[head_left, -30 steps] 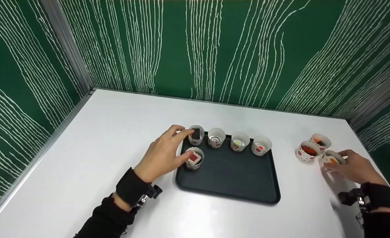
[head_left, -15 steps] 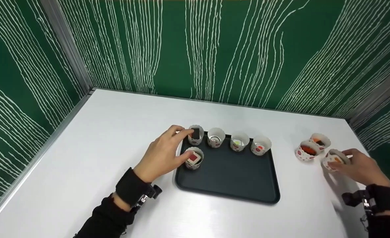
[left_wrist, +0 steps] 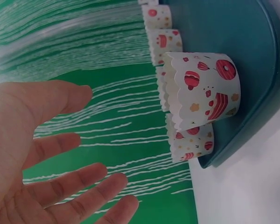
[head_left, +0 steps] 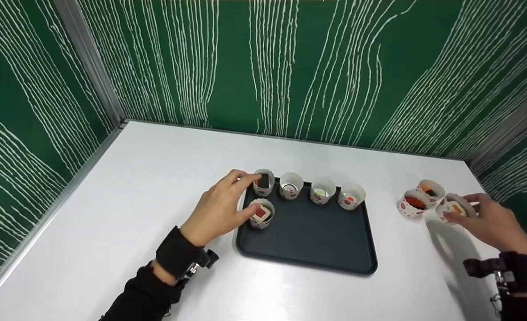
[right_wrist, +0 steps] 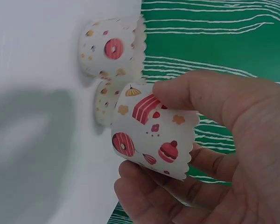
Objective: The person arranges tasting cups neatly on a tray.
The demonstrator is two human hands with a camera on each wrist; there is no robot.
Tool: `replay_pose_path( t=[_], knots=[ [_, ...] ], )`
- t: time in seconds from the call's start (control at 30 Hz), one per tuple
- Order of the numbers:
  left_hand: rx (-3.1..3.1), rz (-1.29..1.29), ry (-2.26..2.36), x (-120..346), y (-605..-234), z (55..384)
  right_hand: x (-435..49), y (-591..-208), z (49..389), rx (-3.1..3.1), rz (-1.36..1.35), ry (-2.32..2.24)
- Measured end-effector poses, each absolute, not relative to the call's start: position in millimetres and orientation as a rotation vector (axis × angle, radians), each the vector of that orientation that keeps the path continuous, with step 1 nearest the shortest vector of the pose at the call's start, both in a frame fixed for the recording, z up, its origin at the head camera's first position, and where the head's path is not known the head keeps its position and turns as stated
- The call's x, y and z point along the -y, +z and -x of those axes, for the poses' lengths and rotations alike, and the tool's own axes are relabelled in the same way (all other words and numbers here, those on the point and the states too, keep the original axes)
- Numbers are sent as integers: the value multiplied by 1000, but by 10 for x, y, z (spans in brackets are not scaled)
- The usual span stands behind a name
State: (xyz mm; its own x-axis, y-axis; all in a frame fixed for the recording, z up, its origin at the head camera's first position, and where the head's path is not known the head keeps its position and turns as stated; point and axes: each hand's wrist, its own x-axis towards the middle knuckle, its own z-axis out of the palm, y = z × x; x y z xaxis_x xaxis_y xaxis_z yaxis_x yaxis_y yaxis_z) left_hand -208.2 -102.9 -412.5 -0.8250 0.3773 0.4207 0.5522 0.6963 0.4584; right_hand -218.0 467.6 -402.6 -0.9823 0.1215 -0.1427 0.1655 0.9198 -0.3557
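My right hand (head_left: 493, 220) grips a paper baking cup (right_wrist: 154, 130) between thumb and fingers, on the right side of the table. The cup is white with red and orange dessert prints, tilted, and a white piece with an orange centre (head_left: 457, 209) lies inside. It appears raised over the table, with a broad shadow below. My left hand (head_left: 218, 209) hovers with fingers spread at the dark tray's (head_left: 317, 240) left side, holding nothing. Nearest it are a cup (left_wrist: 207, 88) holding a white-and-red piece and, behind, a cup (head_left: 263, 189) holding a black-and-orange piece.
Along the tray's far edge stand three more printed cups, including one (head_left: 351, 198) at the right corner, with small pieces inside. Two cups, one with an orange-red filling (head_left: 414, 205) and one behind it (head_left: 432, 189), stand beside my right hand. A green wall (head_left: 312, 71) borders the table.
My right hand has moved slightly right and lifted the cup away from its two neighbours, tilting it. Its shadow on the table has spread. My left hand has stayed in place.
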Motion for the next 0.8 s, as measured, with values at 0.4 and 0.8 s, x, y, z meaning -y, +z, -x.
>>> replay_pose_path(
  t=[0.4, 0.8],
  knots=[
    [2608, 749, -867, 1032, -4112, 2082, -4398, -3851, 2127, -3046, -81, -630],
    [2619, 755, -896, 1013, -4079, 2059, -3967, -3764, 2039, -3108, 46, -753]
  ],
)
